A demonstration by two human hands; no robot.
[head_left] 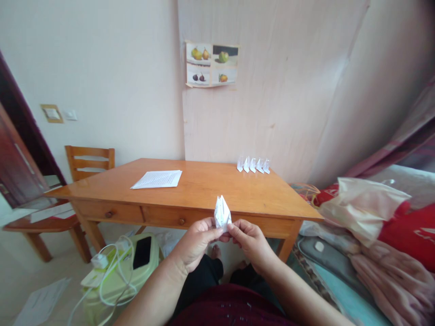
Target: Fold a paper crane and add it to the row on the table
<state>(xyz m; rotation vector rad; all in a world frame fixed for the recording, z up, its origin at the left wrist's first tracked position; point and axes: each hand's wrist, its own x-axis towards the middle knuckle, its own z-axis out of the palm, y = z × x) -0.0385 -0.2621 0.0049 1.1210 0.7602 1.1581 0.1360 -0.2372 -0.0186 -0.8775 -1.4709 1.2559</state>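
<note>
A small folded white paper piece [222, 213] with pointed tips stands upright between my two hands, in front of the wooden table's front edge. My left hand [195, 243] pinches its lower left side with thumb and fingers closed. On the lower right side, my right hand [249, 240] pinches it in the same way. Both hands hover above my lap. A row of several similar folded paper pieces [253, 165] stands at the table's far right. A stack of printed white sheets [157, 179] lies flat on the table's left part.
The wooden table [204, 192] has two drawers and a wooden chair [89, 161] behind its left end. A green box [118, 280] with white cables and a black phone sits on the floor. Bedding and a plastic bag [360, 203] pile up on the right.
</note>
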